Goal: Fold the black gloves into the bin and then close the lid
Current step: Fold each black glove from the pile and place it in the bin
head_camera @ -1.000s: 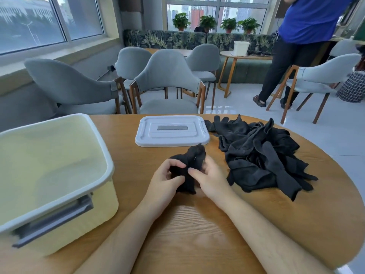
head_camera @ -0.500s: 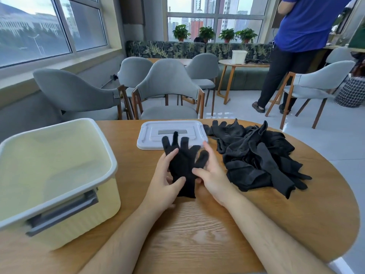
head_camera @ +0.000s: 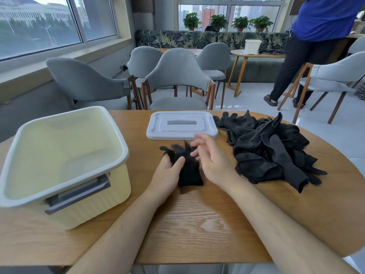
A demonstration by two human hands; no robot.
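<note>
A black glove (head_camera: 188, 171) lies on the wooden table (head_camera: 197, 224) in front of me, its fingers blurred and pointing away. My left hand (head_camera: 167, 173) grips its left side, thumb on top. My right hand (head_camera: 212, 159) hovers just right of the glove with fingers spread, holding nothing. A pile of black gloves (head_camera: 270, 149) lies to the right. The cream bin (head_camera: 59, 155) stands open and empty at the left. Its white lid (head_camera: 181, 125) lies flat beyond the glove.
Grey chairs (head_camera: 177, 80) stand behind the table's far edge. A person in a blue shirt (head_camera: 320, 18) stands at the back right near another chair and a small round table.
The bunched glove was spread out flat, fingers up. My right hand has now let go and lifted to the right, while the left hand keeps hold of the glove.
</note>
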